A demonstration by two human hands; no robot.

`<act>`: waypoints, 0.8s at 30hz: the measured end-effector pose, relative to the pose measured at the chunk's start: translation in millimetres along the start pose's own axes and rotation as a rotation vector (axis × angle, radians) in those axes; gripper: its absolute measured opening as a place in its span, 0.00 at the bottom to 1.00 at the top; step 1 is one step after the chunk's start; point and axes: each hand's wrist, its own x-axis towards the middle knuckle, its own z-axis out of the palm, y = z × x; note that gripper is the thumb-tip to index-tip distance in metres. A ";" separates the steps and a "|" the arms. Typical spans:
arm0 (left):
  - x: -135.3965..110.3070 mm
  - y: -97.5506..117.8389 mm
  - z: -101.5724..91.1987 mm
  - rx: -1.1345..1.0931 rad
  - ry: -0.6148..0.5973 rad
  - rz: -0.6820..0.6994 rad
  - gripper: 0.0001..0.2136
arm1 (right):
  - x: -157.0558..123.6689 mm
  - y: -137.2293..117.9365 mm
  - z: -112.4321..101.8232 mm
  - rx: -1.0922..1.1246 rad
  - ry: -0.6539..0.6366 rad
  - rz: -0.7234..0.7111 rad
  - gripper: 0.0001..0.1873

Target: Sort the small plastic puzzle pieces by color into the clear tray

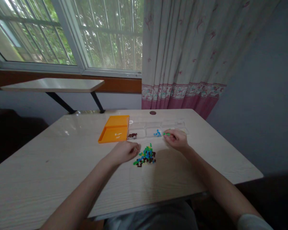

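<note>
My right hand [177, 139] pinches a small green plastic piece [166, 134] above the near right part of a clear compartment tray [146, 124]. Blue pieces [157, 133] lie in the compartment just left of that hand, and dark brown pieces [132, 135] sit in the one at the left end. My left hand [126, 151] is closed with curled fingers beside a mixed pile of small green, blue, brown and yellow pieces [147, 155]. Whatever is inside those fingers is hidden.
An orange tray [117, 121] with a few whitish pieces [118, 135] in its near section adjoins the clear tray on the left. Behind the table [69, 166] are a raised shelf [55, 84] on black legs, a barred window and a curtain [182, 57].
</note>
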 end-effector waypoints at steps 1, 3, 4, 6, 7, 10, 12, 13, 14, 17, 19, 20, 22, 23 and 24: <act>-0.2 0.2 0.5 -0.016 -0.011 0.004 0.08 | 1.1 1.0 -2.9 -0.011 0.030 -0.008 0.10; -0.6 0.7 1.0 -0.038 -0.025 0.013 0.08 | 2.7 2.4 -7.5 -0.024 0.075 -0.026 0.09; -0.7 0.9 1.0 -0.042 -0.029 0.015 0.08 | 3.2 2.9 -9.0 -0.028 0.093 -0.037 0.09; -0.9 1.3 0.7 -0.041 -0.034 0.016 0.08 | 3.8 3.1 -10.7 -0.039 0.121 -0.060 0.08; -1.0 1.4 0.6 -0.037 -0.035 0.016 0.08 | 3.9 3.0 -10.9 -0.041 0.135 -0.074 0.07; -1.0 1.5 0.8 -0.020 -0.024 0.021 0.08 | 3.1 2.6 -10.3 -0.039 0.170 -0.101 0.06; -1.0 1.4 1.4 -0.018 -0.016 0.030 0.08 | 2.2 2.9 -9.3 -0.047 0.169 -0.091 0.06; -1.0 1.4 1.7 -0.020 -0.014 0.034 0.08 | 1.6 3.2 -8.8 -0.054 0.162 -0.081 0.07; -1.0 1.4 2.0 -0.023 -0.013 0.036 0.08 | 1.2 3.7 -8.4 -0.060 0.157 -0.074 0.07; -0.9 1.5 2.3 -0.028 -0.016 0.028 0.08 | 0.1 4.9 -7.9 -0.060 0.146 -0.060 0.07; -0.9 1.8 1.9 -0.026 -0.021 0.024 0.08 | -0.1 5.3 -8.1 -0.051 0.142 -0.058 0.07; -0.9 2.0 1.6 -0.025 -0.023 0.025 0.08 | -0.1 5.2 -8.4 -0.045 0.145 -0.060 0.07; -0.8 2.5 1.0 -0.023 -0.022 0.030 0.08 | 0.3 4.4 -9.0 -0.037 0.150 -0.069 0.06; -0.8 2.8 0.7 -0.023 -0.020 0.032 0.08 | 0.7 3.7 -9.4 -0.037 0.150 -0.072 0.06; -0.8 3.0 0.5 -0.023 -0.019 0.035 0.08 | 1.1 2.9 -9.8 -0.040 0.147 -0.072 0.06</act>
